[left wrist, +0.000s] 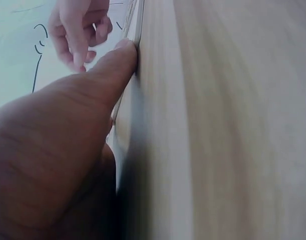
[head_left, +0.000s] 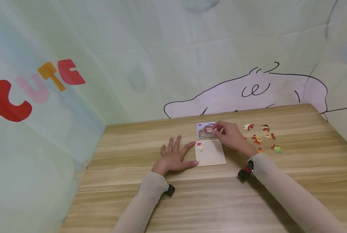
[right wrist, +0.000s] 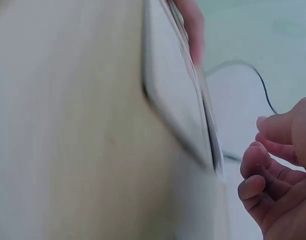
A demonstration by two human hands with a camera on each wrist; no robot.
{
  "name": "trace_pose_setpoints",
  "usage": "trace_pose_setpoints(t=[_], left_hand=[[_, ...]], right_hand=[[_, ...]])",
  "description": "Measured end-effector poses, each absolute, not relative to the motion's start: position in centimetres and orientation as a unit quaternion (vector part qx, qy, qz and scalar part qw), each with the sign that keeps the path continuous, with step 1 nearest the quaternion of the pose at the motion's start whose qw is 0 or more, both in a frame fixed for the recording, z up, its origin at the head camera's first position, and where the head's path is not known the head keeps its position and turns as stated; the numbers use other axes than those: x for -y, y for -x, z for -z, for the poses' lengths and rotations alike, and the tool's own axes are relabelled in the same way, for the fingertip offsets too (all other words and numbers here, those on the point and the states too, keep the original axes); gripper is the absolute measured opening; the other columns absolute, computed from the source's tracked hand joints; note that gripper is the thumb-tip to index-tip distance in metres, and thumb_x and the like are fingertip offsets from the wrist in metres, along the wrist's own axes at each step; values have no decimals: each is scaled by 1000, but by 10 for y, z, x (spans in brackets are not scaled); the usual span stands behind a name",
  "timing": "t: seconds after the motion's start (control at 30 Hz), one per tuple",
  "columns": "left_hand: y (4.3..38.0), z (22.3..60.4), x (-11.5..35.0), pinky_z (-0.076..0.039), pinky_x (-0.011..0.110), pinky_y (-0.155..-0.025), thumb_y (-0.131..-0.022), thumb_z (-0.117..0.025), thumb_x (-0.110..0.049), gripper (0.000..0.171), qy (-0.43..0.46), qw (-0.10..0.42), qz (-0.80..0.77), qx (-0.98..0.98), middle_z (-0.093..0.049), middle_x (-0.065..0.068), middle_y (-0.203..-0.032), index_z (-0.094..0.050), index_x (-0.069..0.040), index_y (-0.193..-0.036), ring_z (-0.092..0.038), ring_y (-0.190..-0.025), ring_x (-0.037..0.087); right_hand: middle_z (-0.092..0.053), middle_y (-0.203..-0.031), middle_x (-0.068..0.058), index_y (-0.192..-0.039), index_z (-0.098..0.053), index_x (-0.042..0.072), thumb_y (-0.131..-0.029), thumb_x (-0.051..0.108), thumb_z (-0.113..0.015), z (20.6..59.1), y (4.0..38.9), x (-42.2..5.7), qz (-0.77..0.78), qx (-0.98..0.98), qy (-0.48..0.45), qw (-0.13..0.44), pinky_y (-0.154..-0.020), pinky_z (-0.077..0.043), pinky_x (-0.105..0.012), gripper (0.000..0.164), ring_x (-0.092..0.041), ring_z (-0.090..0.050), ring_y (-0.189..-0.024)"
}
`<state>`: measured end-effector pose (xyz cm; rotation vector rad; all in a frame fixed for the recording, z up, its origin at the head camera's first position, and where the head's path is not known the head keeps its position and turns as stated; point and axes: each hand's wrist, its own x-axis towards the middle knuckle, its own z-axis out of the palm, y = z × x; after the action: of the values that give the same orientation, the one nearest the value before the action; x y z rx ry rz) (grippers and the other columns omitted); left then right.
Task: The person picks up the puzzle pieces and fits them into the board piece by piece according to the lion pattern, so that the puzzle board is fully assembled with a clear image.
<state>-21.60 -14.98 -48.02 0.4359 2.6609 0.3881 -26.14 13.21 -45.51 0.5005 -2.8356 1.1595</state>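
On the tabletop lies a square wooden puzzle board [head_left: 212, 155], with one jigsaw piece [head_left: 200, 145] in its upper left corner. My left hand [head_left: 174, 158] rests on the table with fingers spread, thumb and index fingertip touching the board's left edge. Beyond the board is a small picture card [head_left: 201, 132] showing a lion. My right hand [head_left: 230, 134] is over the card's right side, fingers loosely bent, fingertips close to the picture. In the right wrist view, no object shows between the fingers [right wrist: 255, 160] of this hand.
Several loose jigsaw pieces [head_left: 256, 139] lie right of the board, some partly hidden by my right forearm. The wooden table [head_left: 127, 145] meets a printed curtain [head_left: 173, 58] at its back edge. A dark device [head_left: 244, 173] is strapped to my right wrist.
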Motion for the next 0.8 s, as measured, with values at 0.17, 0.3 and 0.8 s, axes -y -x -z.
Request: trace_pose_setpoints(t=[0.17, 0.3, 0.8], left_hand=[[213, 477, 149, 9, 81, -125, -94, -54, -82, 89, -153, 206, -145, -955, 24, 7, -181, -11, -57, -168, 22, -167, 46], [213, 476, 148, 9, 80, -125, -95, -55, -81, 89, -153, 205, -146, -956, 23, 8, -181, -10, -56, -168, 22, -167, 46], [214, 478, 148, 7, 80, -126, -94, -56, -81, 90, -151, 203, -140, -957, 22, 8, -182, -11, -56, -168, 20, -167, 45]], right_hand=[[-75, -106, -20, -120, -74, -2, -107, 10, -61, 445, 273, -177, -330, 928, -166, 35, -65, -47, -29, 22, -22, -60, -76], [-75, -111, -27, -122, -74, -5, -104, 1, -58, 438, 284, -215, -275, 947, -163, 24, -73, -55, -43, 24, -33, -67, -84], [-67, -116, -29, -117, -72, 2, -97, 2, -74, 444, 294, -261, -195, 965, -169, -41, -92, -53, -62, 20, -46, -58, -112]])
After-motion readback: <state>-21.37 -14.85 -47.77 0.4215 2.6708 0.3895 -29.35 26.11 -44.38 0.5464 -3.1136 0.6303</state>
